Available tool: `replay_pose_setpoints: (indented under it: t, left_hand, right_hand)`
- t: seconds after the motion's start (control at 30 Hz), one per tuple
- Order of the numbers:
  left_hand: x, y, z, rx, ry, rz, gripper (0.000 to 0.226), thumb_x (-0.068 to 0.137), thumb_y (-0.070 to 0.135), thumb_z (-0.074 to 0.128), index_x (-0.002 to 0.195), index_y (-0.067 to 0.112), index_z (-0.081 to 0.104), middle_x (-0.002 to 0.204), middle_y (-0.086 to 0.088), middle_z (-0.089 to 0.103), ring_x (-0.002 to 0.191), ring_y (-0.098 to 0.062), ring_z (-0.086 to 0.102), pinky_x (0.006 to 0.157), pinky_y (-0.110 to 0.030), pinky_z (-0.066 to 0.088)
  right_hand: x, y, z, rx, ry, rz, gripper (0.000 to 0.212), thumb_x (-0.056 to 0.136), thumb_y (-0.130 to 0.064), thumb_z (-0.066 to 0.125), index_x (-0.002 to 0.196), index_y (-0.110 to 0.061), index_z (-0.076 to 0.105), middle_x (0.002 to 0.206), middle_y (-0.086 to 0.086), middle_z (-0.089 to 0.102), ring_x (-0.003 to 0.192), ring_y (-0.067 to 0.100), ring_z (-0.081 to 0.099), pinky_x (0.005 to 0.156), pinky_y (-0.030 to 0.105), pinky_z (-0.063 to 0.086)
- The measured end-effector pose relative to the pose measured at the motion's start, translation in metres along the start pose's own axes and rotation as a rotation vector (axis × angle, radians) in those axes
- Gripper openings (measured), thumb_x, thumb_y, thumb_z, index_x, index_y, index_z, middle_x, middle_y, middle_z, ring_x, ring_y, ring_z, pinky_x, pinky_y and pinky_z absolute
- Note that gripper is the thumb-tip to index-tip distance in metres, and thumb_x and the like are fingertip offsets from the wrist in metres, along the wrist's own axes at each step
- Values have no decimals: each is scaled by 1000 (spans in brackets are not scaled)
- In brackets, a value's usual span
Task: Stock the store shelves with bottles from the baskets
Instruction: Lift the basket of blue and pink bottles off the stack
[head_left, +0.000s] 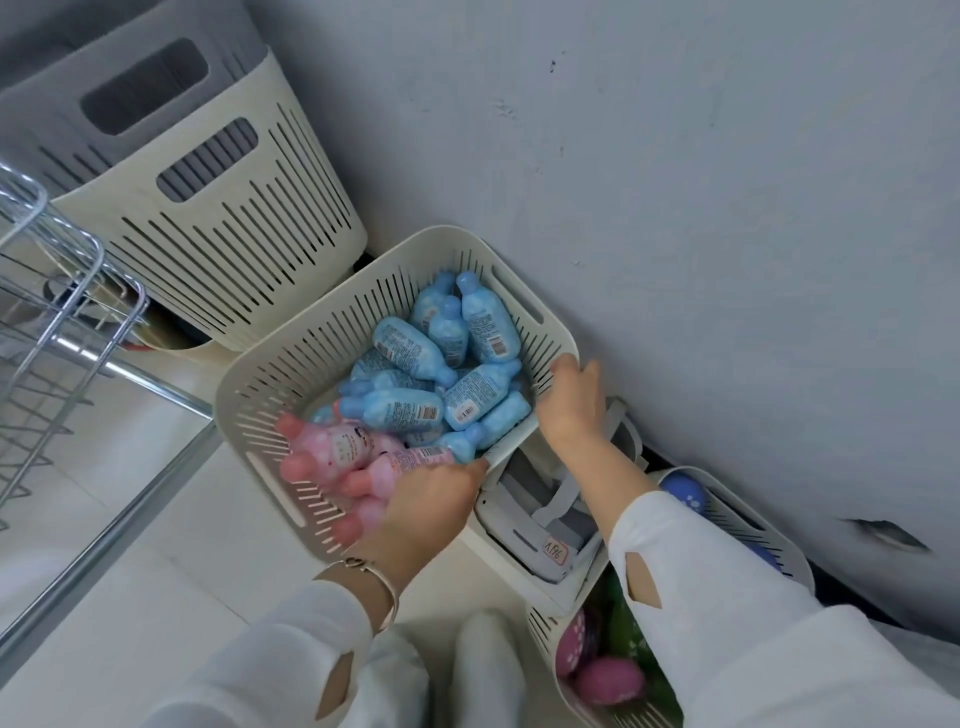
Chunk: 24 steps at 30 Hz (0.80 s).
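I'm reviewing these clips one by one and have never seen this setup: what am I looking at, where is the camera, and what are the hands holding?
There is no machine here: a person wears a wide-angle camera on the head, looking down at their own arms in white sleeves. The left hand and right hand both grip the near rim of a cream slotted basket. Inside lie blue bottles and a few pink bottles. Neither hand holds a bottle. Another basket lower right holds coloured items I cannot identify. A tall cream hamper stands behind, and a wire rack is on the left.
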<state>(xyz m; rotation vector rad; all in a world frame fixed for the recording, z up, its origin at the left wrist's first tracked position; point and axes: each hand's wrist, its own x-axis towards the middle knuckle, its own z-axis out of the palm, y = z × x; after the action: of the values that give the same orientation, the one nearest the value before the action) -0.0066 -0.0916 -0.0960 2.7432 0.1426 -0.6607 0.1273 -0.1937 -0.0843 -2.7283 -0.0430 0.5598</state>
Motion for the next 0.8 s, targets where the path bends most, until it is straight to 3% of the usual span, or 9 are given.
replay_pose_setpoints:
  t: [0.17,0.3,0.43,0.53,0.6,0.67,0.8]
  left_hand:
    - [-6,-3,0,95,-14,-35,40,89,0,36,123,18,45,105,-5,66,94,-28,66,68,-33,48]
    - [-14,-14,4,102,10,-40,39,90,4,36,124,20,47,105,-3,66,94,-28,65,67,-29,46]
    - [-17,-24,6,-3,47,0,28,96,22,37,121,26,51,112,4,64,100,-21,63,75,-31,50]
    - [-21,-37,-1,-106,244,2,39,91,46,32,98,26,65,93,7,68,88,-18,65,66,-30,49]
    - [-25,-52,-3,-111,372,-84,33,88,40,42,84,22,68,79,4,68,75,-22,64,59,-31,46]
    - [-30,-70,-1,-141,400,-228,15,85,25,57,93,19,68,89,0,67,85,-26,61,69,-36,45]
    - [-47,-101,-3,-106,424,-524,31,86,21,56,116,23,60,120,0,58,111,-28,49,90,-41,34]
  right_hand:
    - [-9,-5,0,94,3,-35,39,90,-3,48,127,-12,40,122,18,40,103,37,52,86,42,46]
    - [-14,-7,4,98,-35,-29,75,89,-8,56,150,-20,13,131,16,36,107,34,54,89,43,48]
    - [-8,-11,8,-47,-67,71,83,91,-18,55,151,-17,-2,139,17,33,119,37,47,93,47,45]
    - [-2,-16,7,-174,-5,49,77,89,-19,59,149,-13,11,140,15,34,123,36,43,96,46,40]
    - [6,-20,7,-240,76,-7,69,87,-21,61,144,-12,23,140,13,35,125,34,40,98,44,37]
    - [15,-27,13,-303,126,-90,70,86,-22,61,144,-12,23,143,13,33,130,32,35,104,46,31]
    - [26,-48,33,-391,145,-152,80,87,-24,60,150,-13,12,146,22,26,136,38,27,113,50,22]
